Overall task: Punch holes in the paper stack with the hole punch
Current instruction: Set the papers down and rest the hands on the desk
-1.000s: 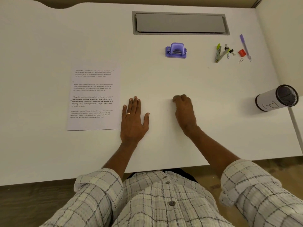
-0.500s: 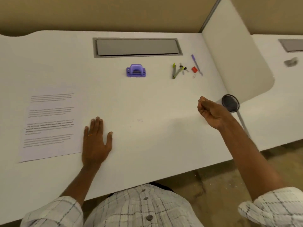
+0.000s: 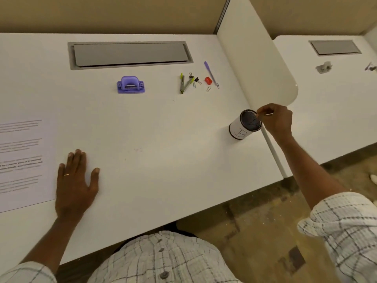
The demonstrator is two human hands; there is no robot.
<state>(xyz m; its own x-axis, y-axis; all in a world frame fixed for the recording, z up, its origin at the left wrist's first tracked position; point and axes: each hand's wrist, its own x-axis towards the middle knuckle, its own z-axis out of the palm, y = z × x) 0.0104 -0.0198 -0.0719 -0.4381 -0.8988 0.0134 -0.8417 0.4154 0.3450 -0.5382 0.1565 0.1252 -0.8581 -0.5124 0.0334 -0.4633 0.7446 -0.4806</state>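
The paper stack (image 3: 22, 160), white sheets with printed text, lies flat at the left edge of the white desk (image 3: 153, 129), partly cut off by the frame. A purple hole punch (image 3: 130, 85) stands alone toward the back of the desk, far from both hands. My left hand (image 3: 74, 184) rests flat on the desk, fingers straight, just right of the paper's edge. My right hand (image 3: 277, 121) is at the rim of a white mesh pen cup (image 3: 237, 131) on the right, fingers pinched on a thin stick-like object I cannot identify.
Right of the punch lie green-grey markers (image 3: 184, 83), binder clips, paper clips, a red sharpener (image 3: 208, 80) and a purple pen (image 3: 210, 72). A grey cable hatch (image 3: 130, 55) sits at the back. A white divider panel (image 3: 255, 64) bounds the desk's right side.
My right hand moved from the desk in front of me out to the pen cup and now pinches something at its rim. The view swung right. My left hand stayed flat.
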